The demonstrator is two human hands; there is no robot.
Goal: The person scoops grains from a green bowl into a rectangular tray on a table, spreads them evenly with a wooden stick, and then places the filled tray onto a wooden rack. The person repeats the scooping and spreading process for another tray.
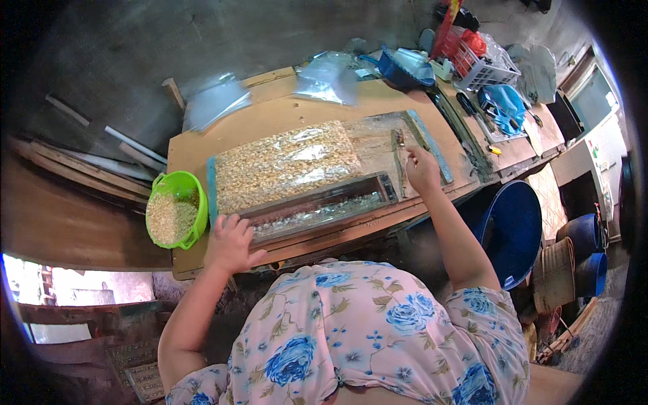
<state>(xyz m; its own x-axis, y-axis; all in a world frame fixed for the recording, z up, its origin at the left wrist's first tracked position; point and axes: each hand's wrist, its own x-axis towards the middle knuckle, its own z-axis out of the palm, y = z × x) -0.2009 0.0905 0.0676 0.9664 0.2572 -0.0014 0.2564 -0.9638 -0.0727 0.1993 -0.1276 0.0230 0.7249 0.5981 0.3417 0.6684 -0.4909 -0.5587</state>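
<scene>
My left hand (232,246) lies palm down with fingers apart at the left end of a wooden trough (324,200). A strip of small pale pieces runs along the trough under shiny clear plastic. Behind it, a flat rectangular layer of small pale-yellow pieces (283,164), glossy as if under clear film, covers much of a wooden board (377,134). My right hand (423,171) is at the board's right side, fingers curled, beside a narrow wooden strip (396,147). Whether it grips anything is hidden.
A green plastic basket (174,215) of pale pieces stands left of the board. Stacks of clear plastic bags (220,100) lie at the table's back. On the right are a blue basin (405,71), a white crate (486,68) and a large blue barrel (511,233).
</scene>
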